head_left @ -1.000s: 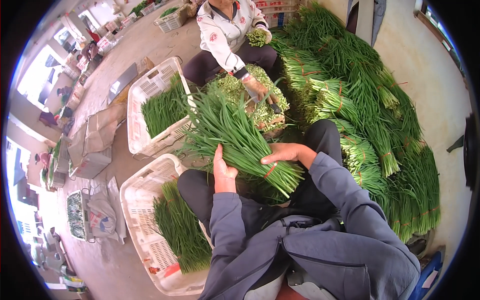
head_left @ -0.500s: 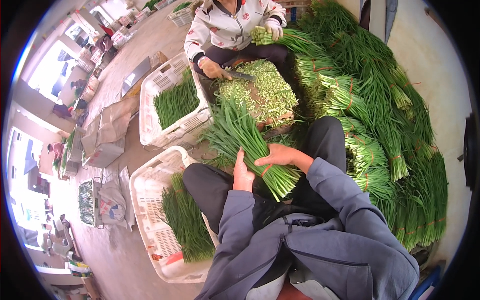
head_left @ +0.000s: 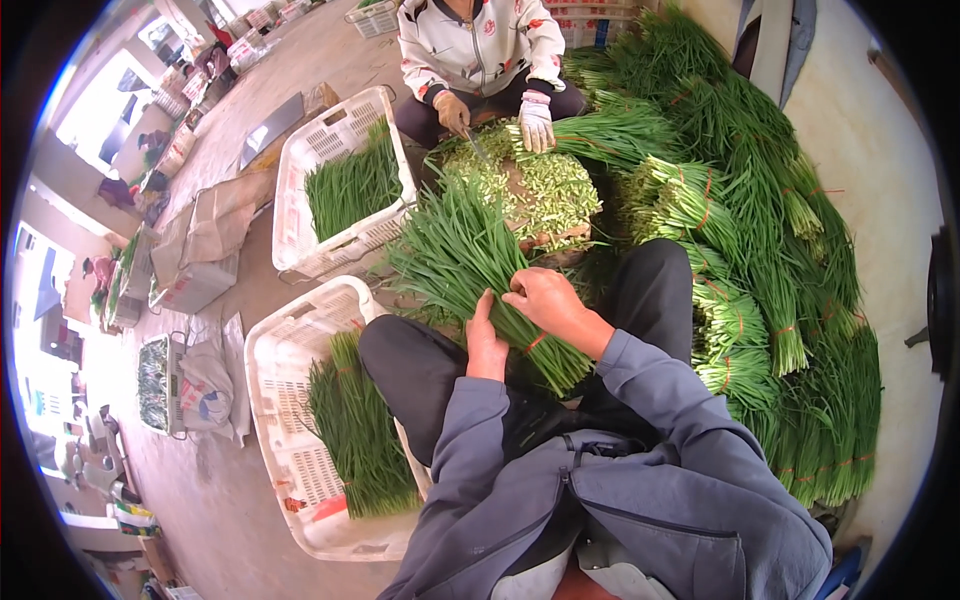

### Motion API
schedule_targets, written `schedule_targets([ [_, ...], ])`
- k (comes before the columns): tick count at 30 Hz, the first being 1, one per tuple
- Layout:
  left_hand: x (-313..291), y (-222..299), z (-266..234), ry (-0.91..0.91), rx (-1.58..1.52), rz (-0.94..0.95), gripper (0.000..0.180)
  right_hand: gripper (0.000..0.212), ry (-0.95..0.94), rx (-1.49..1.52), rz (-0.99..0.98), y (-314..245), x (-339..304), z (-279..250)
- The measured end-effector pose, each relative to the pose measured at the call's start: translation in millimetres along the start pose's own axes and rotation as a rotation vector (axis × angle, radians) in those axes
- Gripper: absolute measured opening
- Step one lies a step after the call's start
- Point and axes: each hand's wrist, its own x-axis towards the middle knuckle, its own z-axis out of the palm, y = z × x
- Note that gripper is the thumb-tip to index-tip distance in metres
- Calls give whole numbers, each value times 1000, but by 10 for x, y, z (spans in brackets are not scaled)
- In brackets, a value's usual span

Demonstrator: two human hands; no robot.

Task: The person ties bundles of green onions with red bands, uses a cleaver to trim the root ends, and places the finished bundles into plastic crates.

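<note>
A long green leafy bundle [head_left: 465, 240] is held by the left grip [head_left: 487, 347]; can't tell if anything's pinched by the right grip [head_left: 553, 302] above.

The bunch [head_left: 478, 262] is green, its band [head_left: 536, 342] orange-red.

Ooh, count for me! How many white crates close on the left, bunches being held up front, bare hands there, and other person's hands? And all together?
White crates: 2
Held bunch: 1
Bare hands, left hand and right hand: 2
Other person's hands: 2
Total: 7
</note>
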Motion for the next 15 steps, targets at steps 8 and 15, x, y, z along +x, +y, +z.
schedule_targets([
  [8, 62, 144, -110, -117, -23, -29, 38, 11, -181, 789, 218, -89, -26, -240],
  [15, -15, 304, 80, -57, -184, 6, 43, 9, 328, 1454, 331, 305, -159, -479],
])
